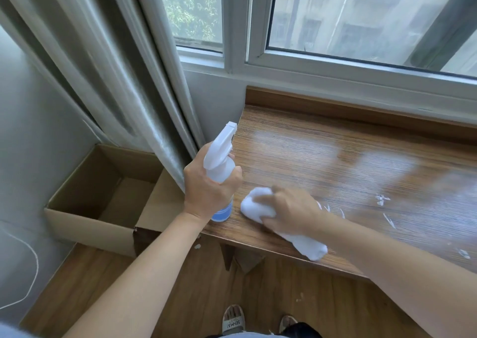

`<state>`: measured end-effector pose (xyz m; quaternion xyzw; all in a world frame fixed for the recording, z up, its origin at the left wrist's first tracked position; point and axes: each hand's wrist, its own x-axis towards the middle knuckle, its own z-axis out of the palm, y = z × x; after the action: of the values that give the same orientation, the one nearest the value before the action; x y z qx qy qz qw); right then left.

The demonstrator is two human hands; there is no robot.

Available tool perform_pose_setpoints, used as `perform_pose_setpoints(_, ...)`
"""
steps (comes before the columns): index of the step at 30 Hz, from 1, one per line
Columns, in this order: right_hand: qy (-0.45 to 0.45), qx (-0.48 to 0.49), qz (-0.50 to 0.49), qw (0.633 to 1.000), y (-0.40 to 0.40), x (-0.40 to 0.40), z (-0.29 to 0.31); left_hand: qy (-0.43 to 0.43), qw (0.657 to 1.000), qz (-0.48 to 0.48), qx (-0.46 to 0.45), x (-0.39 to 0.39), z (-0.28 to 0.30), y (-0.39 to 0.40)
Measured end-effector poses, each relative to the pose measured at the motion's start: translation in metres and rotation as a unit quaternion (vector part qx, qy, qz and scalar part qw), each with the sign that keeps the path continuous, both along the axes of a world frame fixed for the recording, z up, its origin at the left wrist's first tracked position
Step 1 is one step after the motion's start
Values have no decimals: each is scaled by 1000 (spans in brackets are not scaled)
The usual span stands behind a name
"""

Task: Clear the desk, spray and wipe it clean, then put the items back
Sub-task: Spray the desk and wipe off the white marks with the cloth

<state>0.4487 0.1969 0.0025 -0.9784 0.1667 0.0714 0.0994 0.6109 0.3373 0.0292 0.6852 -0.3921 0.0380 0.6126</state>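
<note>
My left hand grips a white spray bottle with a blue label, held upright over the left end of the wooden desk, nozzle pointing away from me. My right hand presses a white cloth flat on the desk near its front edge, fingers curled over it. The cloth trails back under my wrist toward the edge. The hand and cloth are motion-blurred. Wet, shiny streaks cover the desk top.
An open cardboard box stands on the floor left of the desk. A grey curtain hangs behind it. The window frame runs along the desk's back. White scraps lie on the desk at right. A white cable hangs at far left.
</note>
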Motion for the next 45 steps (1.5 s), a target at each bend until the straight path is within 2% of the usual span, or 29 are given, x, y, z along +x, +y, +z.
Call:
perform_pose_setpoints(4, -40, -21, -145, 988, -43, 59, -10, -9, 1000, 2, 10, 3, -3, 1)
perform_pose_setpoints(7, -24, -59, -162, 985, -44, 74, -15, -6, 1000, 10, 17, 5, -3, 0)
perform_pose_setpoints(10, -42, -68, -107, 991, -28, 58, -15, -2, 1000, 12, 15, 2, -1, -3)
perform_pose_setpoints(14, -17, -42, 61, 997, 7, 17, -14, 4, 1000, 15, 5, 1, -1, -5)
perform_pose_setpoints(16, 14, -34, 130, 991, 23, 0, -6, 12, 1000, 12, 4, 2, -2, -4)
perform_pose_setpoints(19, 83, -44, 176, 980, 17, -3, 12, 17, 1000, 8, 3, 2, -2, -2)
perform_pose_setpoints(22, 95, -74, 135, 984, -6, 18, 19, 18, 1000, 8, -1, 1, -3, -1)
perform_pose_setpoints(27, 24, -75, -69, 994, -52, 69, -7, 6, 1000, 13, 8, 3, -4, -1)
perform_pose_setpoints(30, 6, -96, -55, 994, -34, 65, -21, 4, 1000, 16, 6, 2, -3, -2)
perform_pose_setpoints(35, 65, -10, 51, 997, -5, 22, 17, 26, 1000, 1, -1, 0, 0, -4)
perform_pose_setpoints(40, -49, -17, -85, 995, -60, 54, 28, 15, 1000, -4, -2, 3, -1, -4)
perform_pose_setpoints(43, 15, 25, -116, 993, -95, 77, 11, 4, 1000, -1, 6, 3, -4, -3)
perform_pose_setpoints(45, 39, -6, -94, 995, -103, 79, 2, 1, 1000, -3, 7, 3, -5, -3)
